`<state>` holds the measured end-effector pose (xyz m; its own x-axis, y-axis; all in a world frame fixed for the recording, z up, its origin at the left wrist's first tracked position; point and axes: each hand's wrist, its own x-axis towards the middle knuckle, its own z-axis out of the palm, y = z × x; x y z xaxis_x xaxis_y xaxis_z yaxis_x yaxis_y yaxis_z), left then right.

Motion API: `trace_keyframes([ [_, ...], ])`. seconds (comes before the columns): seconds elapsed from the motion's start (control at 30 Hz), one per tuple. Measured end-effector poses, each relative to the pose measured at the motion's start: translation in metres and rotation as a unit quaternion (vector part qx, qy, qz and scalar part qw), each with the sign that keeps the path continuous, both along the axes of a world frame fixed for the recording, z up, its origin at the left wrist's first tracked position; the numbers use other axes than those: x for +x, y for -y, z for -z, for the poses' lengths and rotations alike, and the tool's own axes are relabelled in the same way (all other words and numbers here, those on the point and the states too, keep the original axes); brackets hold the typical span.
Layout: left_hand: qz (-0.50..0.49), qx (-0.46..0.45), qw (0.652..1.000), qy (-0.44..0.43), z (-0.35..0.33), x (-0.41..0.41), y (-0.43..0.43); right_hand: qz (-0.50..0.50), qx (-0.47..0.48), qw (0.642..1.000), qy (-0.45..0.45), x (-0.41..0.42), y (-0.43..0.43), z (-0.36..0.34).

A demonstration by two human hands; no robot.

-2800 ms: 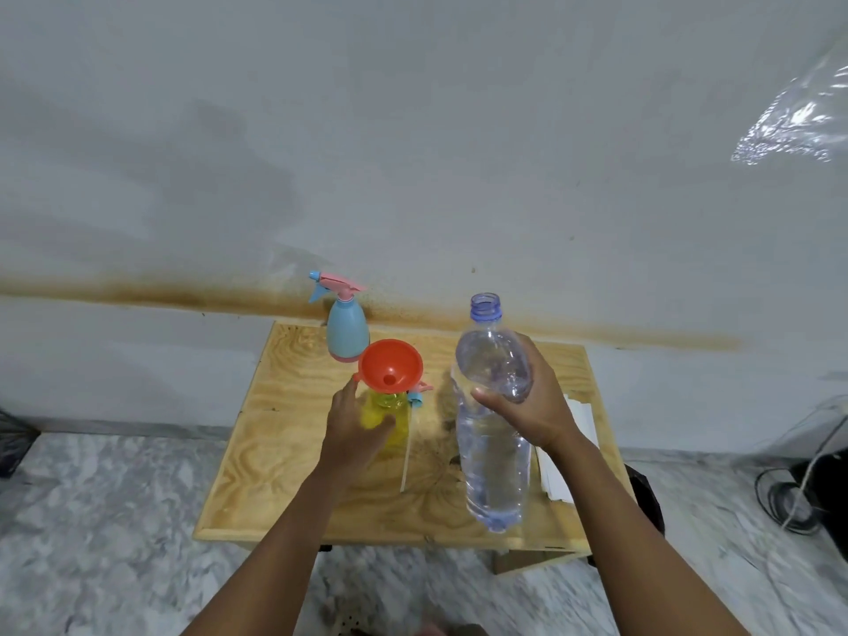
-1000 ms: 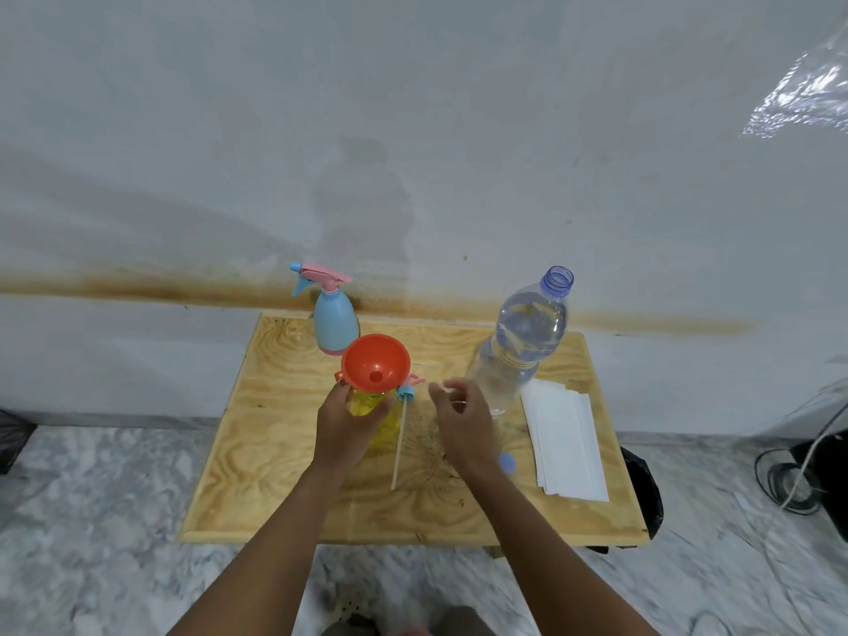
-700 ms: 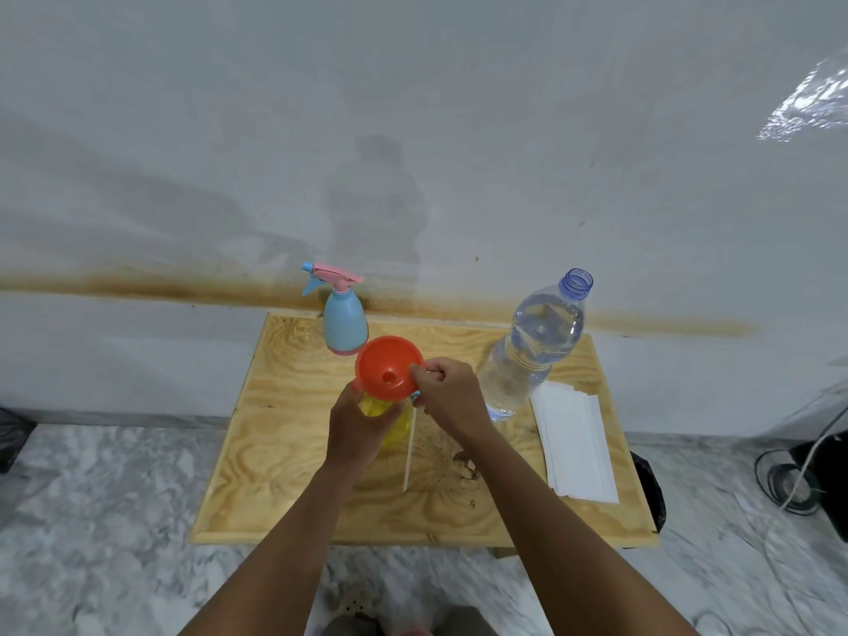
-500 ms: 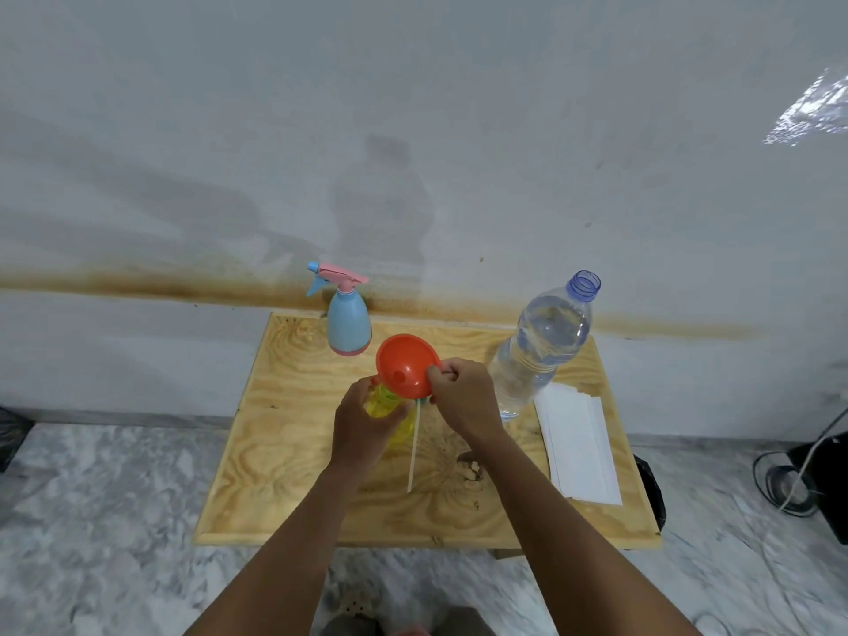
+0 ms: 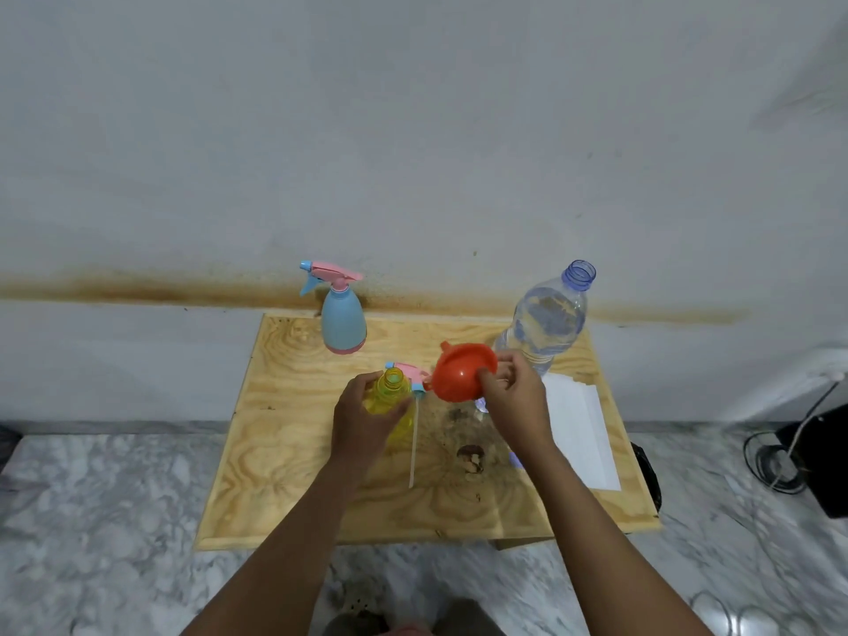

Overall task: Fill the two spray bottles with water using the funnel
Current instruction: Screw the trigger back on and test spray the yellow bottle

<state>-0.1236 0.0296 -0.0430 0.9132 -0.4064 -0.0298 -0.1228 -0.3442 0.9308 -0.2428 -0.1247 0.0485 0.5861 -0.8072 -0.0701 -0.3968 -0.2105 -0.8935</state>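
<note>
– What colours are you holding?
– My left hand (image 5: 362,415) has the yellow spray bottle (image 5: 390,399), see-through. The funnel (image 5: 461,371) in my right hand (image 5: 516,401) is orange-red.
– And further off?
– Beyond my left hand, the blue spray bottle (image 5: 343,321) is pale, with a pink base and trigger. Beyond my right, the water bottle (image 5: 546,323) is clear, with a violet-blue neck. Under my hands, the table (image 5: 293,452) is pale wood with swirling grain.

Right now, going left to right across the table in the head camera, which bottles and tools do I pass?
Blue spray bottle, yellow spray bottle gripped by the left hand, orange funnel pinched by the right hand, clear water bottle.
</note>
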Motion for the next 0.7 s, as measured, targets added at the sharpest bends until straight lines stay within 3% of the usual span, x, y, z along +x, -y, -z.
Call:
trace_keyframes([
  [0.27, 0.006, 0.009, 1.0, 0.015, 0.007, 0.005, 0.0, -0.003, -0.121, 0.988, -0.093, -0.021, 0.014, 0.056],
  [0.53, 0.01, 0.027, 0.999, 0.031, 0.008, 0.007, 0.0, -0.018, -0.288, 0.944, -0.159, -0.011, 0.017, 0.11],
  [0.7, 0.017, 0.02, 0.999, 0.034, 0.009, 0.006, -0.001, -0.033, -0.307, 0.924, -0.226, -0.018, 0.009, 0.136],
])
